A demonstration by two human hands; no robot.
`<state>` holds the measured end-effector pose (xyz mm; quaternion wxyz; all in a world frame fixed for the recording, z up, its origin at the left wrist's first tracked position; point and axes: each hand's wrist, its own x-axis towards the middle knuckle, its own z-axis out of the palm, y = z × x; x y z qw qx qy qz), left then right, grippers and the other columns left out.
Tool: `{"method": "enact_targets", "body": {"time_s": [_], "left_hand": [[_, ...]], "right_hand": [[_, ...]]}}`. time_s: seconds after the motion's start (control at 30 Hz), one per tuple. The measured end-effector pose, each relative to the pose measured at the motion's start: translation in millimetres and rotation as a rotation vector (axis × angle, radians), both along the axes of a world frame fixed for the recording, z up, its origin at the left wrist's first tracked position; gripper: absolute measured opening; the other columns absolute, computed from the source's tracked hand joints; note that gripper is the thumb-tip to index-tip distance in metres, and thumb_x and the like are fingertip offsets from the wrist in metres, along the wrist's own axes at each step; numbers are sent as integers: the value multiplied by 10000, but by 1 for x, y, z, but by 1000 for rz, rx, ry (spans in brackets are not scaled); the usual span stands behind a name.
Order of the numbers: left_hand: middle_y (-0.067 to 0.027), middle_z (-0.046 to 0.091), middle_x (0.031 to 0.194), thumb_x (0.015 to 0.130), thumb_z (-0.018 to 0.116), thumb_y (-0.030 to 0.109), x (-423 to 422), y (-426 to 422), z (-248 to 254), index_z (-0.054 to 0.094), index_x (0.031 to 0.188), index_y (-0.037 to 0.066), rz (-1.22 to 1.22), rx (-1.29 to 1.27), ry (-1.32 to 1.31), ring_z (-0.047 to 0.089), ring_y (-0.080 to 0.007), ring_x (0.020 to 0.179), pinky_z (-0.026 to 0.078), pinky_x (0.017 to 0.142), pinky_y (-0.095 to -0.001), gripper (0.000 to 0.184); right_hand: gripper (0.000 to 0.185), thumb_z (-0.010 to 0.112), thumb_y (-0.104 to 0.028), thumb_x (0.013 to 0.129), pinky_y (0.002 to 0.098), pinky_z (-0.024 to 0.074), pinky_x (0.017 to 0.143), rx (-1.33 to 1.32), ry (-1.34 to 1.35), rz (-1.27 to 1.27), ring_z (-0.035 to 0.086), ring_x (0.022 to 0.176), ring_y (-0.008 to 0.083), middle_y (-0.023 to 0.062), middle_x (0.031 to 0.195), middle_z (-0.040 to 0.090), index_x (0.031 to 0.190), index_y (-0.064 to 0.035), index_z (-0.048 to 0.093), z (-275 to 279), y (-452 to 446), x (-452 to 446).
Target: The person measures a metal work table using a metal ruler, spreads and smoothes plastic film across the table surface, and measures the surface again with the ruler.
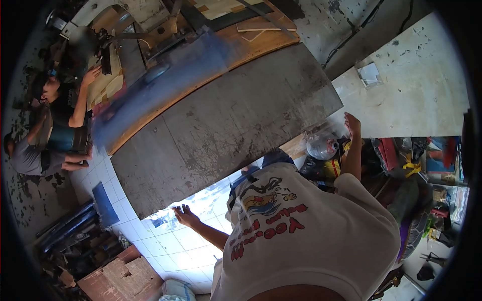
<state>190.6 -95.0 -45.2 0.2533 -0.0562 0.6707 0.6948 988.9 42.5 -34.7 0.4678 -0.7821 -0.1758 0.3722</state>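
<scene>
A large dark grey, scuffed board (226, 120) lies in front of me. Along its near edge shows a glossy clear plastic sheet (201, 201) above the white tiles. My left hand (187, 215) is at the outer edge of this sheet, close to the board's near left corner, its fingers bent and seemingly pinching the plastic. Beyond the board's right end, my right hand (353, 124) is raised with the fingers closed; what they hold, if anything, is too small to make out. A blurred, see-through blue sheet (165, 80) spreads along the board's far side.
A pale tabletop (411, 80) bears a small white square (369, 74). Beside my right arm are a big clear bottle (322, 146) and piled bags. A person (65, 100) sits at the far left. A brown cardboard box (120, 276) stands on the tiled floor, lower left.
</scene>
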Motion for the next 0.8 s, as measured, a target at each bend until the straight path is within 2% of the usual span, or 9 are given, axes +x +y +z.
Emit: {"method": "enact_targets", "body": {"time_s": [0.17, 0.23, 0.27, 0.33, 0.47, 0.53, 0.57, 0.6, 0.8], "left_hand": [[-174, 624, 1115, 932, 663, 405, 10, 4, 16, 520, 1277, -36, 46, -66, 89, 637, -284, 921, 553, 778, -436, 578], [-214, 624, 1103, 886, 729, 366, -6, 6, -1, 443, 1320, -59, 217, -321, 185, 640, -346, 927, 562, 744, -490, 672], [-218, 604, 1108, 864, 757, 295, -7, 8, 1, 406, 1316, -70, 220, -837, 542, 616, -376, 985, 547, 801, -514, 678], [-209, 578, 1134, 864, 752, 269, -7, 11, 11, 484, 1250, -33, 215, -1001, 1043, 583, -372, 1039, 511, 885, -530, 559], [-224, 468, 1399, 914, 678, 326, 36, 91, 72, 542, 1321, 61, -402, -674, 1159, 430, -399, 1311, 380, 1046, -577, 504], [-197, 375, 1497, 942, 613, 394, 47, 111, 64, 493, 1392, 82, -546, -860, 1200, 324, -391, 1397, 268, 1108, -595, 560], [-184, 329, 1546, 956, 580, 427, 50, 123, 58, 468, 1428, 92, -616, -940, 1220, 271, -387, 1440, 212, 1139, -604, 589], [-172, 302, 1563, 958, 553, 462, 49, 130, 52, 452, 1444, 105, -592, -953, 1203, 249, -377, 1452, 174, 1149, -601, 611], [-101, 209, 1615, 979, 403, 584, 26, 135, 43, 360, 1513, 164, -530, -1060, 1122, 158, -319, 1495, 58, 1178, -585, 681]], "right_hand": [[299, 673, -224, 906, 306, 568, 778, -59, -63, 67, 669, 823, 164, 46, 972, 698, 1148, -48, 684, -24, -9, 34], [270, 677, -205, 888, 339, 563, 813, -61, -511, 84, 701, 858, 227, 110, 977, 729, 1099, -39, 711, -23, -7, 46], [262, 669, -202, 888, 355, 558, 828, -52, -818, 93, 708, 891, 248, 132, 995, 734, 1088, -39, 718, -31, 12, 61], [254, 643, -212, 893, 370, 539, 864, 33, -842, 6, 706, 954, 270, 153, 1014, 730, 1068, -48, 728, 18, 61, 24], [297, 596, -263, 919, 399, 508, 882, 248, -888, 301, 674, 1009, 332, 173, 1034, 712, 1066, -28, 702, 62, 196, -21], [286, 591, -258, 924, 418, 514, 868, 385, -1095, 459, 674, 985, 342, 189, 1043, 701, 1054, -24, 693, 96, 260, -70], [303, 598, -271, 921, 426, 507, 884, 336, -956, 471, 661, 1014, 346, 192, 1055, 694, 1079, -27, 684, 103, 291, -89], [323, 606, -284, 918, 433, 500, 900, 288, -819, 479, 648, 1042, 349, 195, 1067, 688, 1105, -30, 676, 110, 319, -103], [640, 642, -418, 913, 458, 435, 1028, -132, -957, 741, 488, 1274, 357, 169, 1379, 488, 1418, -84, 432, 112, 416, -165]]}}
